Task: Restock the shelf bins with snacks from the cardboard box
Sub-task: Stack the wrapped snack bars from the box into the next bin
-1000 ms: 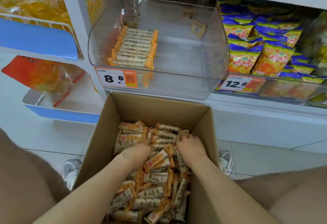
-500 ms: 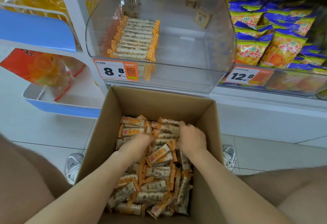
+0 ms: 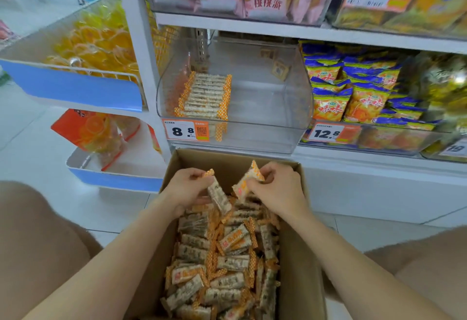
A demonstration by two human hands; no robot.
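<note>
- While the left hand (image 3: 188, 188) gripped one wrapped bar (image 3: 218, 196), the right hand (image 3: 278, 189) pinched a second bar (image 3: 246, 180), both above the cardboard box (image 3: 295, 256).
- Best practice, as judged, was to lay each bar flat beside the stacked row (image 3: 204, 96) in the clear bin (image 3: 252, 139), ends aligned.

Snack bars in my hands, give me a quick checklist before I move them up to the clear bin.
1. Left hand holds the left bar: ok.
2. Right hand holds the right bar: ok.
3. Bars match the row in the bin: ok, same orange checked ends.
4. Free room in the bin to the right of the row: ok.
5. Bars turned level like the row: not ok, both are tilted.
6. Grip firm enough for the lift: cannot tell.
</note>
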